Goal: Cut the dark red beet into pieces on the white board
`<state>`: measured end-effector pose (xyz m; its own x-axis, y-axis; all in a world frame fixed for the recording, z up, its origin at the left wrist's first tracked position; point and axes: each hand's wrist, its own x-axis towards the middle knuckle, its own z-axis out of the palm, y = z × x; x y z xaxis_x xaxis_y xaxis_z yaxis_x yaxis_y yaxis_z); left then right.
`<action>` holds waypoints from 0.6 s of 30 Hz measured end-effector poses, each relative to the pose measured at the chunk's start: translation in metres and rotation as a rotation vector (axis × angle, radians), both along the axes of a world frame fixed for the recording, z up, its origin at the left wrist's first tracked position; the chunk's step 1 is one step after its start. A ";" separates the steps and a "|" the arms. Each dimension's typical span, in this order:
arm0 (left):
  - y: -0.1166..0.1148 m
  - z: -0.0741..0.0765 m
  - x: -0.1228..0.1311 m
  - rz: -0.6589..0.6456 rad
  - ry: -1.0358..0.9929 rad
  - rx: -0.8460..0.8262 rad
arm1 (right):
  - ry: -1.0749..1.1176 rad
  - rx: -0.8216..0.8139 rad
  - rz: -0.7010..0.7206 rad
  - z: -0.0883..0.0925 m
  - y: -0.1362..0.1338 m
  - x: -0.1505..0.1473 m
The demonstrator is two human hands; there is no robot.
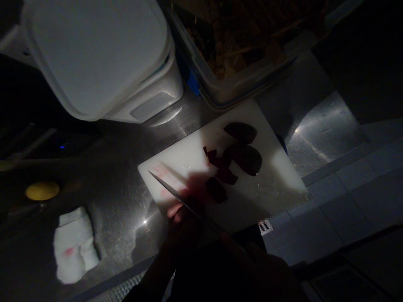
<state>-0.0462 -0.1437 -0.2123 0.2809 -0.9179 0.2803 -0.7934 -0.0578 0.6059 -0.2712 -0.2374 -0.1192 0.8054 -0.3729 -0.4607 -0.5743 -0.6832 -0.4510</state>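
Note:
The light is very dim. My right hand [252, 260], mostly in shadow, is closed around the handle of a kitchen knife [176, 195]. The blade points up and left across the lower left part of a white cutting board [277, 172]. My left hand [182, 220] is at the board's lower edge, fingers curled close beside the blade; what they hold is lost in the dark. Dark red cut pieces, which look like beetroot [216, 189], lie right of the blade. Two larger rounded beetroot pieces [244, 158] rest farther up the board. Red juice stains the white surface.
A white lidded tub [97, 54] stands on the steel counter [119, 176] at upper left. Beside it is a clear plastic bin [226, 90] with dark contents. A white glove or cloth [75, 247] with a red stain and a yellow oval thing [42, 191] lie at left.

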 end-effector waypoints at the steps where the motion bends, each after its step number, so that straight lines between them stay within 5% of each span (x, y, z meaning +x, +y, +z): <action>1: -0.001 0.001 0.000 -0.011 -0.018 -0.044 | -0.005 -0.006 0.001 0.000 0.000 0.001; 18: -0.012 0.017 0.001 -0.031 -0.081 -0.051 | 0.104 0.059 -0.040 -0.007 -0.001 0.021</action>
